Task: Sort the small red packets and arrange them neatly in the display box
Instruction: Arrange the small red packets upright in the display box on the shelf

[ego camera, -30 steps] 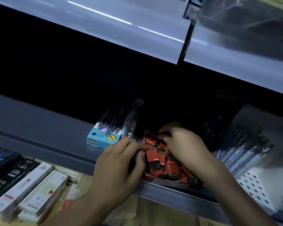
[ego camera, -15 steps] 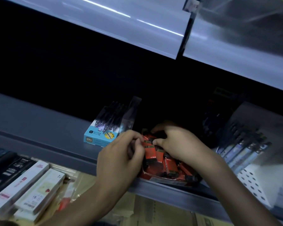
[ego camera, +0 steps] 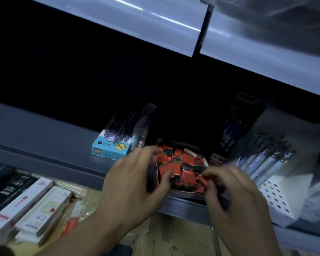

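Since the packets (ego camera: 181, 164) lay jumbled at mixed angles in the box (ego camera: 187, 191), the step in hand was judged to be lifting out one stray and relaying it in line. One packet (ego camera: 203, 180) sat at the box's right front corner, pinched by the curled fingertips (ego camera: 213, 174) of the right hand (ego camera: 235, 198); blur hid the exact grip. The left hand (ego camera: 135, 187) appeared to clamp the box's left wall, fingers (ego camera: 148, 151) curled over the outside and thumb inside, touching the nearest packets. To do the step well, the left hand should steady the box while the right lifts its packet clear before turning it, then seats it flat against its neighbours. The box stood at the front edge of the shelf (ego camera: 44, 145), so any inward push should be light. A pen box (ego camera: 109, 147) stood just to the left, and pens (ego camera: 266, 161) leaned to the right.
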Tool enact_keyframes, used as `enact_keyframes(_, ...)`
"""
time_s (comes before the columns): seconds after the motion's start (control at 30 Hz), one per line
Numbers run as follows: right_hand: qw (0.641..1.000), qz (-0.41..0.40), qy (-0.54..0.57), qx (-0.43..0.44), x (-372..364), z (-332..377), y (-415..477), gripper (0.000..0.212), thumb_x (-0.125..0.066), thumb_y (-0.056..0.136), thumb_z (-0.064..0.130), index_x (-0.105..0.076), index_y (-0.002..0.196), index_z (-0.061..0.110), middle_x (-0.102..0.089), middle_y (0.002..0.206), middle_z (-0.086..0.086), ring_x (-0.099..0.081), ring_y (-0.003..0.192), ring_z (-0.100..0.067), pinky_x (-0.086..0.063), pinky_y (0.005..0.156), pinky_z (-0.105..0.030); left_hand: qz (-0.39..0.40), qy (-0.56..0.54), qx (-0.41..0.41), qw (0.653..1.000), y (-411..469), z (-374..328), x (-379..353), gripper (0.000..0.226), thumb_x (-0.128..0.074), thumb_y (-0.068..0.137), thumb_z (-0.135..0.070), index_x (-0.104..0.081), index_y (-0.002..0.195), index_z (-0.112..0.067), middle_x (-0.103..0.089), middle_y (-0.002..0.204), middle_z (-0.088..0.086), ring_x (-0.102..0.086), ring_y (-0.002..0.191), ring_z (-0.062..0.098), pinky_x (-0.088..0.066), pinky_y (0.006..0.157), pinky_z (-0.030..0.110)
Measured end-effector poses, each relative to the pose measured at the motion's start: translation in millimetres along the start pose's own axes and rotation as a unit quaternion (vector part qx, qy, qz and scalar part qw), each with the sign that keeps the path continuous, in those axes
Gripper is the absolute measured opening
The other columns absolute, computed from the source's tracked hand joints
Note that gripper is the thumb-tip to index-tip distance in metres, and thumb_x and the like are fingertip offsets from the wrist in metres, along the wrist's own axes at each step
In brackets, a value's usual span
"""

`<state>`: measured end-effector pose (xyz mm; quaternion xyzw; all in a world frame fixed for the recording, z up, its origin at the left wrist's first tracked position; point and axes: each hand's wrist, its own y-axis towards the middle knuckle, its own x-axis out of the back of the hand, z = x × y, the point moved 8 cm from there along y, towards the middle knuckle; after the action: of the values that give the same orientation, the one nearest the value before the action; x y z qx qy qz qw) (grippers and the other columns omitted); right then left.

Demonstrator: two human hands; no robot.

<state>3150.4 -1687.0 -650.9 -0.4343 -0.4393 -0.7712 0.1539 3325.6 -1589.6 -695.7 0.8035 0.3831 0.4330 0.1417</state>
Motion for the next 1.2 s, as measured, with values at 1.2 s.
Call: enact_keyframes(1.2, 0.993, 0.057, -0.033, 0.096, 21.8, -7.5, -35.6, 0.036, -0.063, 0.087, 0.008, -0.072, 0.115, 0.029, -0.059, 0.11, 0.012, -0.053, 0.095, -0.014, -0.045, 0.075, -0.028, 0.025, -0.123, -0.139, 0.982, -35.6, -21.1, 7.2, 0.012, -0.069, 0.098, -0.037, -0.074, 0.105, -0.029, -0.064, 0.1, -0.017, -0.061, 0.089, 0.004, -0.049, 0.071, 0.04)
